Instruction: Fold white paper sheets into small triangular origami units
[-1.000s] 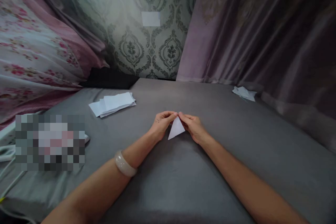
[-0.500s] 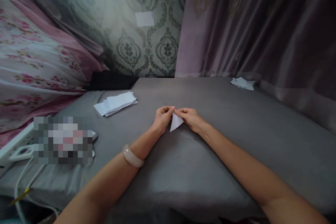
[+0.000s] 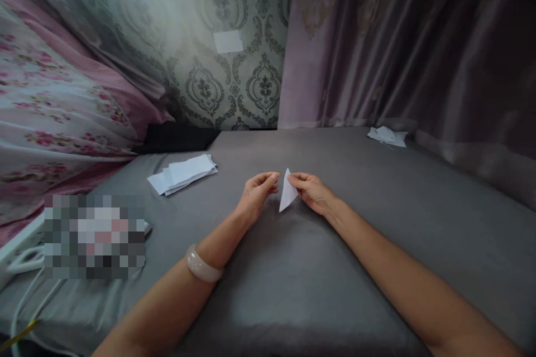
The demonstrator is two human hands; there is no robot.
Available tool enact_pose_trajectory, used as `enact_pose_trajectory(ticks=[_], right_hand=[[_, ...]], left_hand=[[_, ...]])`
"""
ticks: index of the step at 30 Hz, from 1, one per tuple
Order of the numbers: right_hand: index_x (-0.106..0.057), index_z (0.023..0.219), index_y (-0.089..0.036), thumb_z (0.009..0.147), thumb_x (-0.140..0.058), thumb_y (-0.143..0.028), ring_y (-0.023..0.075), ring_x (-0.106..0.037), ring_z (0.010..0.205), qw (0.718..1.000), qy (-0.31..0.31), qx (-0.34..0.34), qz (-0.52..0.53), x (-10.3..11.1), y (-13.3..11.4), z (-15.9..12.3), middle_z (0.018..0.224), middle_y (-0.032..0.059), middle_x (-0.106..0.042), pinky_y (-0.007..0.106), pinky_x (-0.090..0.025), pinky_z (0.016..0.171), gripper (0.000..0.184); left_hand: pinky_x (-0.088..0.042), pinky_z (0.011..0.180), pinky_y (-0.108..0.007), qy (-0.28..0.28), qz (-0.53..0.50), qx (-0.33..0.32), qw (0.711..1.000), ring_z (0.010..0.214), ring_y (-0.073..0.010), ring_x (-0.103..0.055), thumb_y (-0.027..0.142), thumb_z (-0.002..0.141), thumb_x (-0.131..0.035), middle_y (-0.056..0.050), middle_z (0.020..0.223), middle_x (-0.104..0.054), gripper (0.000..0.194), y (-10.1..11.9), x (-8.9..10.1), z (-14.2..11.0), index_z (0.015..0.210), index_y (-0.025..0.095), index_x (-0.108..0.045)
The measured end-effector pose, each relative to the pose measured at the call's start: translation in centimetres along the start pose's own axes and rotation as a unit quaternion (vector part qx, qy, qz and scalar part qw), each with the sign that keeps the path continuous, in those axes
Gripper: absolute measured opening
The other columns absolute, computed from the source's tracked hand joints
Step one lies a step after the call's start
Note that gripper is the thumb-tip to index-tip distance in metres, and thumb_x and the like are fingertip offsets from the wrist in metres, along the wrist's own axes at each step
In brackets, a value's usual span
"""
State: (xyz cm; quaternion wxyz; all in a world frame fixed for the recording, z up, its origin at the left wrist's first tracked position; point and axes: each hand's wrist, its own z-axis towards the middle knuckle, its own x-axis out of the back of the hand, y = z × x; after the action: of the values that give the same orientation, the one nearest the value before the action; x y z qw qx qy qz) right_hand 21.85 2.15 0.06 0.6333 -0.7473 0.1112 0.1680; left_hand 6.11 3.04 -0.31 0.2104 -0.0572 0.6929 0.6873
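A small white folded paper [image 3: 288,194], triangular with its tip pointing up, is pinched between the thumb and fingers of my right hand [image 3: 312,189]. Just left of it is my left hand [image 3: 258,192], apart from the paper. Its thumb and fingertips are pressed together, and nothing shows between them. A pale bangle [image 3: 203,265] sits on my left forearm. Both hands are held over a grey sheet-covered surface [image 3: 318,290].
A stack of white paper strips [image 3: 184,174] lies to the left, with black cloth [image 3: 178,137] behind it. Folded white papers [image 3: 387,135] lie at the far right near the curtain [image 3: 355,56]. A white power strip [image 3: 20,242] with cables and a blurred-out item [image 3: 96,237] are at the left.
My left fingers have come away from the folded paper. The paper stays in my right hand, moved slightly right, its upper tip now uncovered. The view has shifted a little.
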Motion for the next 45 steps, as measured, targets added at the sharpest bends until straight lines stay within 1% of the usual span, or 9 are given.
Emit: enact_pose_trajectory(ticks=[2,7,18,21,25,31,37,41,45], right_hand=[[-0.068,0.070,-0.018,0.050,-0.086,-0.034,0.0103,-0.055,0.060,1.000,0.010,0.017,0.018,0.5,-0.2,0.2,0.065,-0.0014,-0.065,0.026,-0.044,0.065,0.031],[-0.067,0.070,-0.020,0.053,-0.085,-0.037,0.0114,-0.055,0.063,0.999,0.015,0.035,0.024,1.0,-0.2,0.5,0.066,-0.0018,-0.064,0.028,-0.045,0.068,0.030],[-0.069,0.068,-0.019,0.054,-0.086,-0.035,0.0089,-0.053,0.061,0.997,-0.010,0.023,0.072,0.3,0.3,0.2,0.065,-0.0035,-0.064,0.025,-0.043,0.066,0.027],[-0.069,0.069,-0.020,0.054,-0.086,-0.034,0.0094,-0.054,0.061,0.997,-0.004,0.024,0.076,0.4,0.4,0.2,0.066,-0.0034,-0.064,0.026,-0.043,0.067,0.026],[-0.070,0.071,-0.020,0.055,-0.084,-0.036,0.0115,-0.055,0.064,0.998,0.001,0.030,0.047,0.5,0.5,0.3,0.069,-0.0017,-0.065,0.029,-0.044,0.070,0.027],[-0.072,0.076,-0.021,0.059,-0.080,-0.041,0.0122,-0.054,0.066,0.994,0.025,0.075,-0.072,0.6,0.7,0.3,0.074,0.0001,-0.066,0.030,-0.043,0.071,0.027],[-0.074,0.074,-0.023,0.069,-0.073,-0.040,0.0143,-0.054,0.084,0.956,-0.023,0.199,-0.214,-0.2,0.8,-0.2,0.092,0.0021,-0.058,0.030,-0.042,0.078,0.018],[-0.073,0.079,-0.025,0.075,-0.068,-0.039,0.0146,-0.055,0.086,0.940,-0.068,0.225,-0.247,-0.7,0.7,-0.6,0.095,0.0020,-0.056,0.029,-0.046,0.077,0.015],[-0.071,0.089,-0.027,0.079,-0.064,-0.034,0.0157,-0.056,0.090,0.917,-0.048,0.259,-0.301,-1.3,0.5,-1.2,0.103,0.0023,-0.057,0.031,-0.047,0.079,0.014]], left_hand=[[-0.042,0.063,-0.022,0.010,-0.009,0.033,0.999,0.066,-0.0092,-0.053,0.035,0.059,-0.081,-0.002,0.072,-0.061,0.033,0.2,-0.1,-0.2,0.081,0.012,-0.071],[-0.042,0.064,-0.022,-0.029,-0.020,0.080,0.996,0.069,-0.0096,-0.056,0.033,0.059,-0.083,-0.004,0.078,-0.064,0.033,0.2,-0.5,-0.7,0.082,0.012,-0.071],[-0.043,0.065,-0.023,-0.035,-0.040,0.118,0.992,0.063,-0.0094,-0.058,0.031,0.059,-0.083,-0.002,0.069,-0.064,0.029,0.1,-0.9,-1.0,0.077,0.012,-0.069],[-0.042,0.063,-0.023,-0.028,-0.023,0.104,0.994,0.061,-0.0087,-0.056,0.032,0.061,-0.081,-0.001,0.068,-0.064,0.028,0.1,-1.0,-1.1,0.077,0.013,-0.069],[-0.042,0.060,-0.022,-0.014,0.058,0.028,0.998,0.059,-0.0088,-0.053,0.032,0.066,-0.075,-0.001,0.067,-0.063,0.024,0.0,-1.0,-1.1,0.077,0.012,-0.069],[-0.043,0.065,-0.023,-0.043,0.197,-0.043,0.979,0.069,-0.0118,-0.055,0.024,0.067,-0.069,-0.003,0.077,-0.064,0.020,-0.5,-0.2,-0.8,0.084,0.013,-0.067],[-0.040,0.063,-0.023,-0.115,0.227,-0.035,0.966,0.067,-0.0113,-0.052,0.025,0.071,-0.061,-0.001,0.073,-0.060,0.020,-1.1,0.6,-0.3,0.086,0.012,-0.063],[-0.038,0.059,-0.021,-0.156,0.264,-0.051,0.951,0.063,-0.0108,-0.050,0.025,0.075,-0.056,-0.001,0.071,-0.059,0.015,-0.8,0.6,-0.4,0.081,0.013,-0.062],[-0.040,0.059,-0.022,-0.158,0.267,-0.060,0.949,0.063,-0.0121,-0.054,0.015,0.073,-0.051,-0.002,0.070,-0.062,0.016,-0.5,0.5,-0.6,0.081,0.014,-0.064]])
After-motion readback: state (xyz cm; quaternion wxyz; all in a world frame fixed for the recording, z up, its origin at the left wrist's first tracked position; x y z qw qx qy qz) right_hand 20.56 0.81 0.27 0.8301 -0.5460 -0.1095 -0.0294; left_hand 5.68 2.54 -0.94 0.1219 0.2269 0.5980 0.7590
